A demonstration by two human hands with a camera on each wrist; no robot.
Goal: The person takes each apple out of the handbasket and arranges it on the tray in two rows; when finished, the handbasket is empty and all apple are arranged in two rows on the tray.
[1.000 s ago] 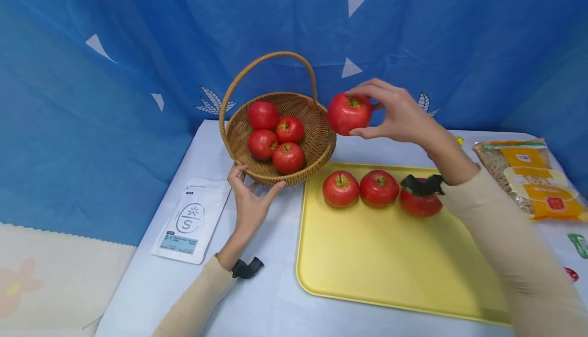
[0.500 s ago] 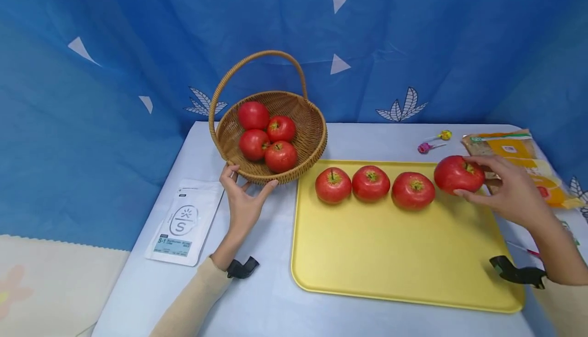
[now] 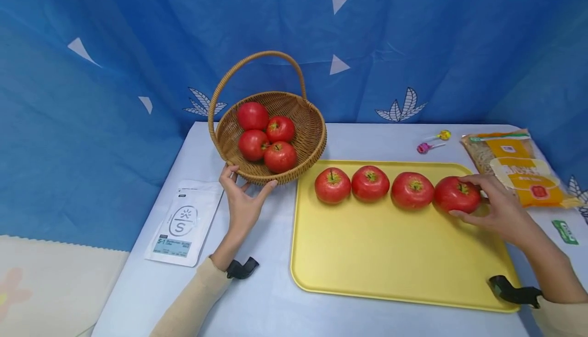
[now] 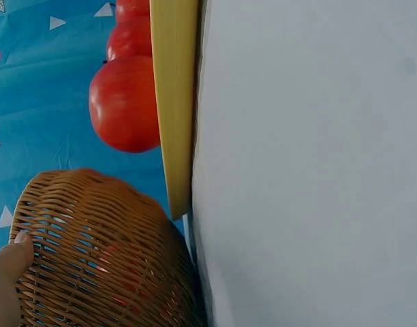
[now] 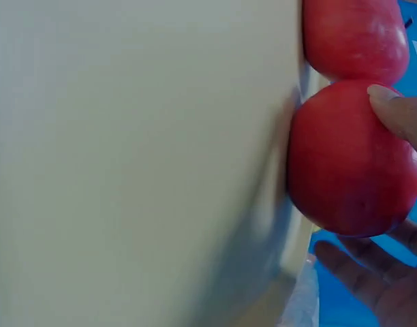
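Observation:
A yellow tray (image 3: 390,255) lies on the pale table with a row of red tomatoes along its far edge. My right hand (image 3: 493,207) grips the rightmost tomato (image 3: 456,194), which rests on the tray beside its neighbour (image 3: 412,190). In the right wrist view my fingers (image 5: 399,112) curl round that tomato (image 5: 348,160). My left hand (image 3: 243,199) holds the near rim of the wicker basket (image 3: 309,145), thumb and fingers spread round it. Several tomatoes (image 3: 266,138) lie in the basket. The left wrist view shows the basket wall (image 4: 99,252) and the tray edge (image 4: 174,102).
A white pouch (image 3: 186,222) lies left of my left arm. A yellow food packet (image 3: 519,171) sits at the right, two small lollipops (image 3: 432,143) behind the tray, and a green label (image 3: 564,231) near the right edge. A blue curtain (image 3: 294,30) closes the back.
My right hand carried a tomato from beside the basket to the right and set it down at the right end of the row on the tray. The left hand stayed on the basket.

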